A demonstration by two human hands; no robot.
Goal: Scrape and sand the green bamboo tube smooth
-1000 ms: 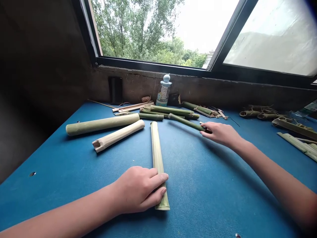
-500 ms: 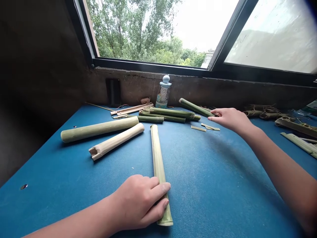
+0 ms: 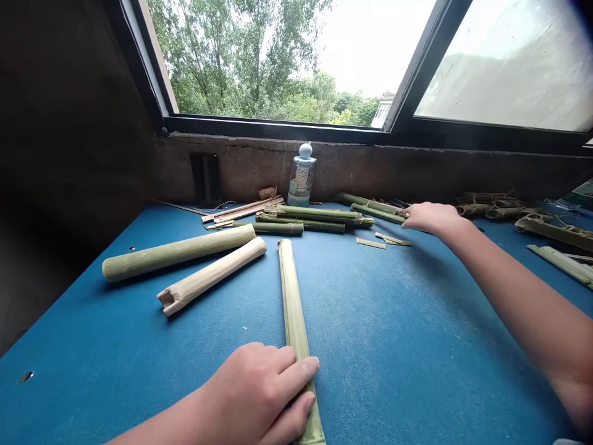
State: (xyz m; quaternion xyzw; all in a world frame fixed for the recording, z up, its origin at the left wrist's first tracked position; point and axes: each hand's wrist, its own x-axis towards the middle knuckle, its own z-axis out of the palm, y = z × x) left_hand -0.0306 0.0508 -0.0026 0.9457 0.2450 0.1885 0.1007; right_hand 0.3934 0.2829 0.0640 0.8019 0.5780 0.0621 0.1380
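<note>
My left hand lies at the near end of a long split bamboo strip, fingers curled over it. My right hand reaches far across the table, its fingertips at the end of a green bamboo stick. I cannot tell whether it grips the stick. Two short bamboo slivers lie just before that hand. To the left of the strip rest a green bamboo tube and a pale peeled bamboo tube with a notched end.
A bundle of green bamboo sticks lies at the back of the blue felt table. Behind stand a bottle with a blue cap and a twine ball. Flat slats lie left, and bamboo pieces right.
My right hand has moved from mid-table to the back, with the green stick now farther back. Two small slivers show in front of it. My left hand stays on the strip.
</note>
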